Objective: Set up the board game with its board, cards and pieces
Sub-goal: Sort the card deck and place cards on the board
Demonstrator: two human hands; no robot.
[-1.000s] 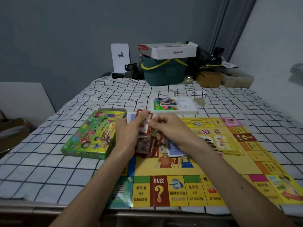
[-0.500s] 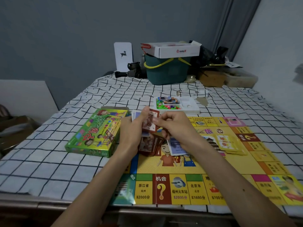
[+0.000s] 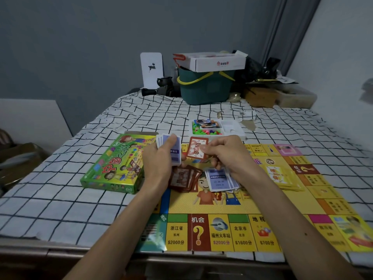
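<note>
Red card (image 3: 196, 147) comes off the blue stack (image 3: 176, 156) — right hand (image 3: 228, 156) pinches it, left hand (image 3: 157, 162) grips the stack — sorting continues.

This looks like a room in a home, probably a bedroom. A checked cloth (image 3: 121, 122) covers the wide surface and a grey curtain (image 3: 290, 27) hangs in the corner. Household clutter lines the far wall: a green bucket (image 3: 203, 89) with a white box (image 3: 218, 62) on top, black bags (image 3: 256, 67) and a cardboard box (image 3: 260, 96). A game board (image 3: 222, 207) lies spread out.
</note>
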